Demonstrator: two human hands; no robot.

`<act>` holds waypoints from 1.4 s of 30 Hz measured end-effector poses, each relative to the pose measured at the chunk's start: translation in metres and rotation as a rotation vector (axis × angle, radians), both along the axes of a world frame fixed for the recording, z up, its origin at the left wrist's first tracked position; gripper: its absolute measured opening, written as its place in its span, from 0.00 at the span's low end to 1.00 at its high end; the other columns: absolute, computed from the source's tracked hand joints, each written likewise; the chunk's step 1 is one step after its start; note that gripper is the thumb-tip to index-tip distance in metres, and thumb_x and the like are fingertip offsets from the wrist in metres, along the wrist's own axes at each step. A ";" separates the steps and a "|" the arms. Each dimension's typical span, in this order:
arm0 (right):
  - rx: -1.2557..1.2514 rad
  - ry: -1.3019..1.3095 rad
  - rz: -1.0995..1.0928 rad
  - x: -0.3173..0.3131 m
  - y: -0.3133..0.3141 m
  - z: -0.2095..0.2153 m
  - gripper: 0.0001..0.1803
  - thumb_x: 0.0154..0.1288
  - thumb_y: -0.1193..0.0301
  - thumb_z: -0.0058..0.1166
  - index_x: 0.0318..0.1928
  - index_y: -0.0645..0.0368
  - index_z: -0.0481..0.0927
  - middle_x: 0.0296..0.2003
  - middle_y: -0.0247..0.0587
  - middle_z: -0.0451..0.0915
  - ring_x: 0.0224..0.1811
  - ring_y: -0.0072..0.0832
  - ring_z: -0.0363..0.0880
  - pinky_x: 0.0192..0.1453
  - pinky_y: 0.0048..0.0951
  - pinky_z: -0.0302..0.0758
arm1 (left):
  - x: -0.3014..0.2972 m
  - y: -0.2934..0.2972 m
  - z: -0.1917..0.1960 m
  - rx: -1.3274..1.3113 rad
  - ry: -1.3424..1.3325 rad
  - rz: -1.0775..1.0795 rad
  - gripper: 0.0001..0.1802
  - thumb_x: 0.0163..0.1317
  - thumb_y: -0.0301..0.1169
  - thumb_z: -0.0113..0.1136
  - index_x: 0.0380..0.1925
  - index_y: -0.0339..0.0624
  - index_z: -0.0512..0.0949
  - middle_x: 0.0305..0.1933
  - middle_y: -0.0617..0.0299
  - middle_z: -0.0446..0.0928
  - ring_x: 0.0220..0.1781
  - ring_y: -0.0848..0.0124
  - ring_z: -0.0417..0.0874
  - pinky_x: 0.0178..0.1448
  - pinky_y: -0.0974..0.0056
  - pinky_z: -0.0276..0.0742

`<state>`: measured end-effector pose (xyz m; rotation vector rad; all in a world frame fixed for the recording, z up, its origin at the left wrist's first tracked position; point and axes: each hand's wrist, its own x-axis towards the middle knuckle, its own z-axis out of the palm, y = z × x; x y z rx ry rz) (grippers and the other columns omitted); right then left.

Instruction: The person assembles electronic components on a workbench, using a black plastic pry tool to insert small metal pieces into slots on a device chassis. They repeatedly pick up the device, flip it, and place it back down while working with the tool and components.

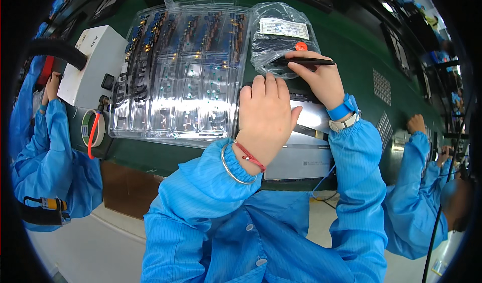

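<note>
My right hand [321, 79] is closed around what looks like black tweezers [314, 60], held level over a clear plastic bag [278, 14]. The bag has dark contents, a white printed label [283, 28] and a round red sticker [301, 46]. Flat and palm down, my left hand [267, 115] has its fingers stretched out, their tips at the bag's near edge. It holds nothing. Beneath and beside it lies a silvery metal fixture [301, 161], partly covered by my hands. To its left are stacked clear plastic trays [196, 102] with small circuit boards in their slots.
A white box [93, 64] with a black hose [60, 51] stands at the left, near a roll of tape [99, 132] and a red-orange tube [94, 135]. Perforated plates [381, 87] lie on the green bench at right. Other people in blue sleeves [409, 202] sit on both sides.
</note>
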<state>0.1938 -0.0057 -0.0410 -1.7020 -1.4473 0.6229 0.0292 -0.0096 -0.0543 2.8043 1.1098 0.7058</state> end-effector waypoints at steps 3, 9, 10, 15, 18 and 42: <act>0.035 0.022 -0.002 -0.002 0.001 -0.002 0.11 0.55 0.75 0.58 0.40 0.61 0.81 0.34 0.39 0.82 0.35 0.22 0.79 0.42 0.21 0.74 | -0.002 0.001 0.000 -0.001 -0.002 0.004 0.28 0.51 0.45 0.59 0.46 0.35 0.73 0.50 0.53 0.73 0.49 0.61 0.69 0.46 0.59 0.64; 0.121 0.079 -0.007 0.001 -0.010 -0.002 0.09 0.54 0.73 0.58 0.38 0.59 0.82 0.32 0.39 0.82 0.32 0.21 0.79 0.37 0.20 0.74 | -0.004 0.001 0.001 -0.024 -0.019 0.000 0.28 0.51 0.45 0.59 0.46 0.35 0.73 0.49 0.53 0.73 0.49 0.61 0.69 0.47 0.59 0.64; 0.106 0.097 -0.005 0.003 -0.013 -0.002 0.09 0.54 0.73 0.58 0.37 0.59 0.82 0.33 0.39 0.82 0.33 0.21 0.78 0.38 0.20 0.74 | -0.003 0.001 0.001 -0.034 -0.018 -0.001 0.28 0.51 0.45 0.59 0.46 0.34 0.73 0.49 0.53 0.73 0.49 0.61 0.69 0.47 0.59 0.64; 0.041 0.128 -0.019 0.002 -0.022 0.008 0.10 0.55 0.75 0.58 0.38 0.62 0.82 0.35 0.38 0.82 0.36 0.20 0.77 0.42 0.20 0.73 | 0.000 -0.001 0.002 -0.025 -0.033 -0.007 0.28 0.50 0.44 0.60 0.45 0.34 0.73 0.49 0.54 0.74 0.49 0.61 0.70 0.47 0.59 0.65; 0.097 0.294 -0.014 -0.005 -0.038 0.028 0.10 0.56 0.77 0.56 0.39 0.64 0.81 0.37 0.38 0.81 0.40 0.21 0.76 0.45 0.20 0.71 | 0.001 0.000 -0.001 -0.036 -0.046 0.003 0.28 0.50 0.44 0.61 0.45 0.34 0.73 0.49 0.54 0.74 0.49 0.62 0.70 0.47 0.60 0.66; -0.756 1.589 0.417 -0.439 -0.035 -0.040 0.11 0.63 0.66 0.54 0.44 0.57 0.77 0.35 0.29 0.76 0.37 0.15 0.74 0.43 0.17 0.73 | -0.391 -0.063 -0.068 -0.776 -2.092 0.202 0.20 0.66 0.36 0.36 0.50 0.33 0.68 0.49 0.54 0.73 0.51 0.65 0.73 0.60 0.62 0.67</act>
